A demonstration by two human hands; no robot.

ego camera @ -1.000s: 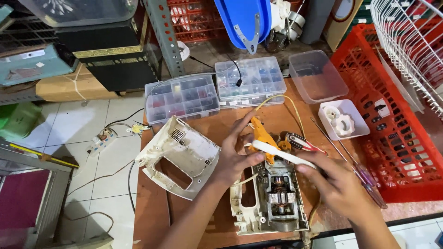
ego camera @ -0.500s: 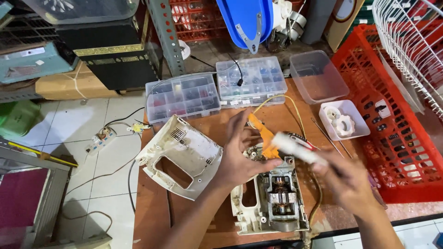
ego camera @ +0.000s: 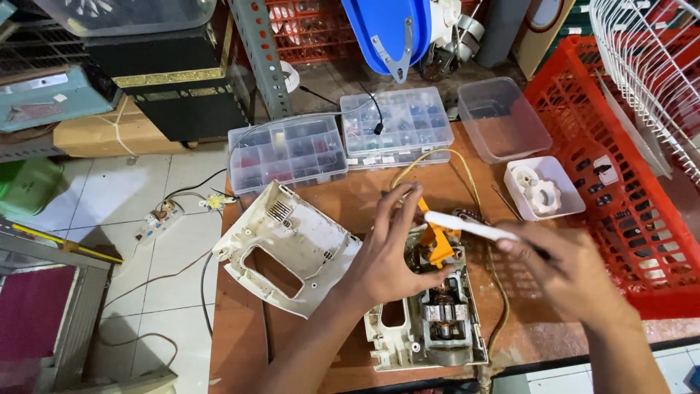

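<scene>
The left hand (ego camera: 390, 259) is resting on the opened appliance base (ego camera: 430, 321), fingers spread and pressing on its upper part, where an orange piece (ego camera: 440, 244) is sticking up beside the motor. The right hand (ego camera: 576, 273) is closing on a slim white tool (ego camera: 467, 226), its tip lying just over the orange piece. The base is sitting at the near edge of the table (ego camera: 364, 197), its bottom corner almost at the rim, leaving little room toward the person. The detached white cover (ego camera: 288, 248) is lying just left of the left hand, overhanging the table's left edge. Two clear parts boxes (ego camera: 288, 153) are lining the far edge, with a clear tub (ego camera: 503, 120) to their right. A small white tray (ego camera: 543, 187) is standing near the right hand, and the red crate (ego camera: 634, 197) is walling off the right side. Bare table is showing between the boxes and the base.
</scene>
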